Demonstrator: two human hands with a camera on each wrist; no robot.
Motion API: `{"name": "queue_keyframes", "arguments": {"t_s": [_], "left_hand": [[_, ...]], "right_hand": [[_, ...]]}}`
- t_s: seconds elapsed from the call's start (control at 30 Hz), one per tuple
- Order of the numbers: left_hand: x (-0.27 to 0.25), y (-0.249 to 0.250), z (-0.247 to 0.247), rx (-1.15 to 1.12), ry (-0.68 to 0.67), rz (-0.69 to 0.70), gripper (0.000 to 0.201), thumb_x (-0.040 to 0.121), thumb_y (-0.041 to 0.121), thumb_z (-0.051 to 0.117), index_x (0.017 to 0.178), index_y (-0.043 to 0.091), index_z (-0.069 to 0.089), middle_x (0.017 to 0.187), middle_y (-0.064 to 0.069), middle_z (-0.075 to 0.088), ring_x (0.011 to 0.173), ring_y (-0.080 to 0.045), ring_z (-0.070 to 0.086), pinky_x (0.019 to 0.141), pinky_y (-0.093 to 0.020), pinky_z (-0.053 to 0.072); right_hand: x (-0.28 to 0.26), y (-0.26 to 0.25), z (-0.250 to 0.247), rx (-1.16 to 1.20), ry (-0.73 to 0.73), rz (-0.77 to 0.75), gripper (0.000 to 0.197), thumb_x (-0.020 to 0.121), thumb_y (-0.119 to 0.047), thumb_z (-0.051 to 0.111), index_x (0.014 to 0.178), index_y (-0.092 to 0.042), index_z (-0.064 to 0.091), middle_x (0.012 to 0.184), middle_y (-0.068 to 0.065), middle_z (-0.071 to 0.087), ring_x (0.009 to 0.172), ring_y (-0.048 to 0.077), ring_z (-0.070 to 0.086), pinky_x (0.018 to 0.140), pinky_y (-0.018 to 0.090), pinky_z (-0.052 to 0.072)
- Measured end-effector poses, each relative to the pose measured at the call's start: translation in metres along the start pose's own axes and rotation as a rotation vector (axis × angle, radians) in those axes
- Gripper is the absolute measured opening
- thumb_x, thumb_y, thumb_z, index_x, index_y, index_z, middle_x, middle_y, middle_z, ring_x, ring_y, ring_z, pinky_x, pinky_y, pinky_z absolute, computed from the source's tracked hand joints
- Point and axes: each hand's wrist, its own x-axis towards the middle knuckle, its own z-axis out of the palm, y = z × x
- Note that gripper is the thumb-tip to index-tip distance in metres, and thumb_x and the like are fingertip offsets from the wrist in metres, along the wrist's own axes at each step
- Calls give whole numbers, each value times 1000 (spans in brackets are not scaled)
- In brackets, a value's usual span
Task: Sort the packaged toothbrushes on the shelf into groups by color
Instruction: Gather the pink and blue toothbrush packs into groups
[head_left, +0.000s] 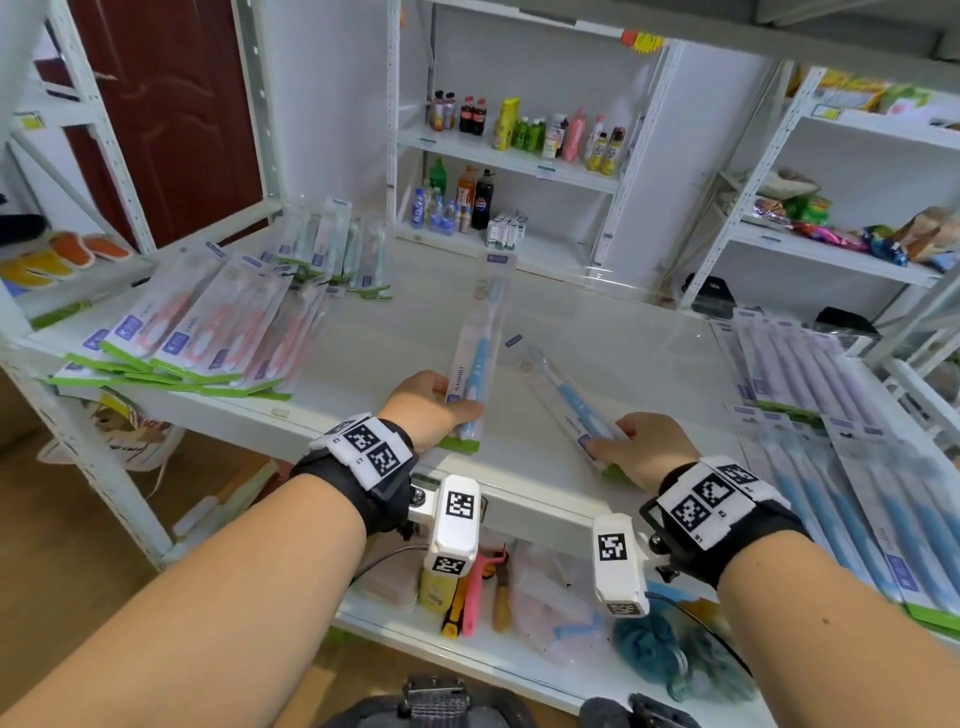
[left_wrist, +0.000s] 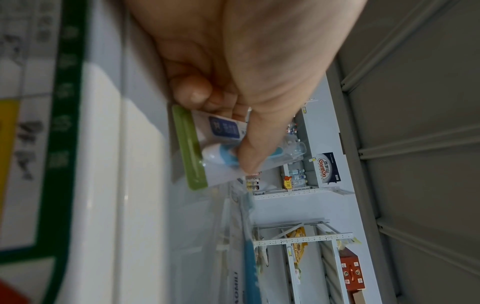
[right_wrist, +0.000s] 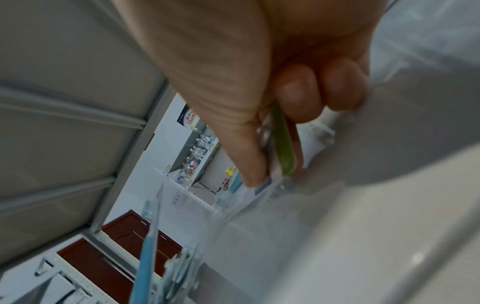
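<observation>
Left hand (head_left: 434, 410) pinched blue toothbrush pack (head_left: 475, 364) at 12 o'clock on shelf (head_left: 363, 364); right hand (head_left: 644, 447) gripped second blue pack (head_left: 571, 400) at 1 o'clock.

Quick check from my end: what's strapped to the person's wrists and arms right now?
Both forearms are bare, no sleeves or gloves. The left hand and right hand each have a black wrist strap carrying white panels of black square markers, plus a white boxy camera unit with similar markers and a thin cable.
</observation>
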Motion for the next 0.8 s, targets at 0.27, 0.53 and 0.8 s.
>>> {"name": "queue_keyframes", "arguments": {"t_s": [0.27,0.53,0.8], "left_hand": [[-14,13,5,-1,-26,20,15,82,26,69,88,12,66,92,-10,69,83,-28,66,79,-38,56],[-38,47,55,-284,-93,-22,7,90,16,59,84,15,64,74,-5,62,58,-15,51,43,-18,37],[-56,86,109,-402,-188,-52,17,93,4,51,83,12,62,68,-4,64,53,-11,61,51,-21,50]], "right_hand": [[-8,29,-4,765,9,28,24,88,-30,60,90,-6,64,69,10,61,52,21,42,53,32,38],[-29,67,-32,1290,4,113,12,93,-11,54,87,-6,63,76,16,65,42,14,45,40,21,43],[-63,122,-63,1399,81,119,12,97,-7,46,98,-5,58,62,9,63,41,14,52,40,23,44]]}}
